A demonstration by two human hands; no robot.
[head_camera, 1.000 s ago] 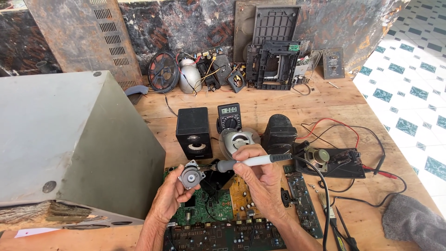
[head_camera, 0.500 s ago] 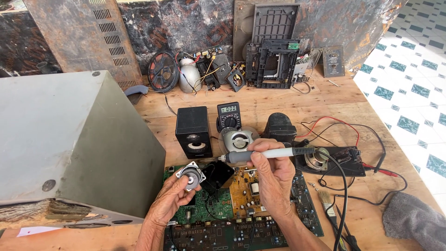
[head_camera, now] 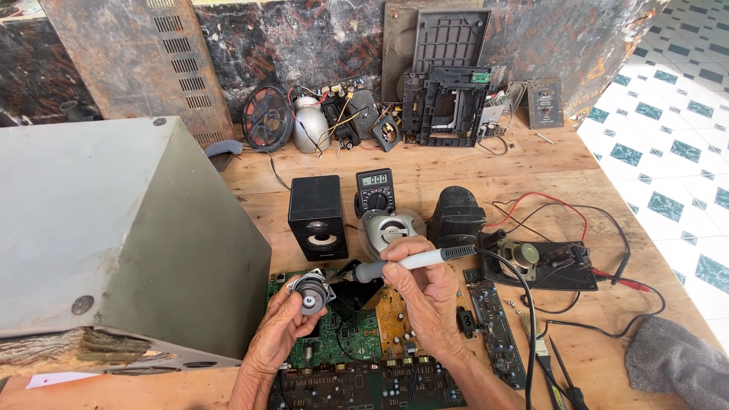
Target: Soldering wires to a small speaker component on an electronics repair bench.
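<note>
your left hand (head_camera: 277,334) has its fingers pinching a small speaker (head_camera: 311,292), magnet side up, above the green circuit board (head_camera: 342,342). your right hand (head_camera: 421,296) has its fingers wrapped round a soldering iron (head_camera: 410,262), its tip just beside the speaker, not clearly touching. the joint looks unfinished.

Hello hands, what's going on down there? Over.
Left hand holds small round metal speaker. Right hand grips grey soldering iron, tip near speaker. Green circuit board beneath.
</note>
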